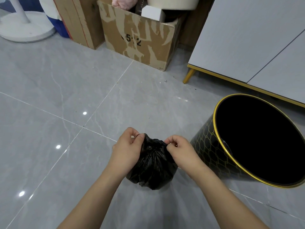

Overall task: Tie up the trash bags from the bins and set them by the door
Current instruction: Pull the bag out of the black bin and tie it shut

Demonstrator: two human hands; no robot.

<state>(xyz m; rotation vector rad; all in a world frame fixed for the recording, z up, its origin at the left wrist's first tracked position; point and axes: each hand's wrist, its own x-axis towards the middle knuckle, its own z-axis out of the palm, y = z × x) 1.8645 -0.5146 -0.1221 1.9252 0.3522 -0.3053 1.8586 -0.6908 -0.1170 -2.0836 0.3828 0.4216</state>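
So the black bag sits on the grey floor, just left of the bin, which has a gold rim. Both hands are at its gathered top. The left hand has thumb and forefinger pinched on a bit of plastic at the top left, other fingers curled in. The right hand pinches the opposite edge the same way. A cardboard box stands further back by a cabinet.

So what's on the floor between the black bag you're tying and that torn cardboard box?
Nothing much: in the head view only bare grey floor tile lies between the black trash bag and the cardboard box, apart from a few small specks near the box.
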